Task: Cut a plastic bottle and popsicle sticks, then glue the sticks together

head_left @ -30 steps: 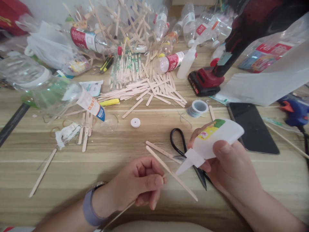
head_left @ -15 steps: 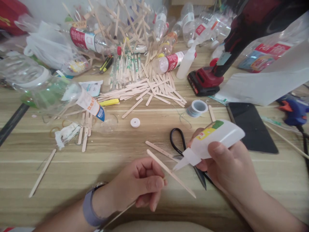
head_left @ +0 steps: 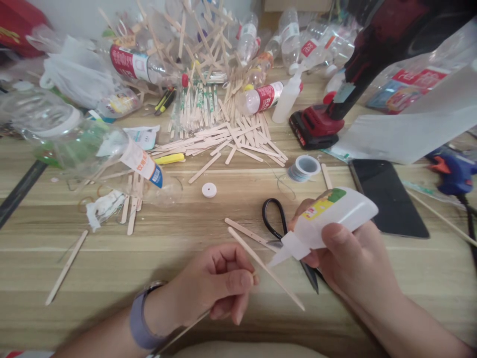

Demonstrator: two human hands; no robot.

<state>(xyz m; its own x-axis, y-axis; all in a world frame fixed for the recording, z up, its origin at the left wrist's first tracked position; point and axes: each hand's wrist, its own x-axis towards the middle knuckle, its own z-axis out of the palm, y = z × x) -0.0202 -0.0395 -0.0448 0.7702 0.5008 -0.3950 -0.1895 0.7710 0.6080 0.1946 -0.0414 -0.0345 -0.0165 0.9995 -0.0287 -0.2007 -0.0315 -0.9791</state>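
My left hand [head_left: 223, 286] is closed in a pinch on a thin wooden skewer [head_left: 185, 330] that runs back under the wrist. At the skewer's end a popsicle stick [head_left: 255, 256] sits crosswise, tilted down to the right. My right hand [head_left: 354, 253] grips a white squeeze glue bottle [head_left: 335, 216], its nozzle pointing down-left at the middle of that popsicle stick. I cannot tell whether the tip touches it. Beneath the bottle lie black-handled scissors [head_left: 274, 214], partly hidden by the bottle and my right hand. Another popsicle stick [head_left: 244, 229] rests on the table beside them.
Loose popsicle sticks [head_left: 238, 139] are heaped farther back. A thread spool [head_left: 303, 169], a white disc [head_left: 209, 190] and a phone [head_left: 387, 196] lie nearer. A large plastic bottle [head_left: 93, 144] is at left; a cordless power tool [head_left: 316, 124] and a blue glue gun [head_left: 456, 169] at right.
The popsicle stick has shifted slightly and its lower end sits a little lower. The bottle has tilted a touch, its nozzle staying by the stick. Both hands keep their hold.
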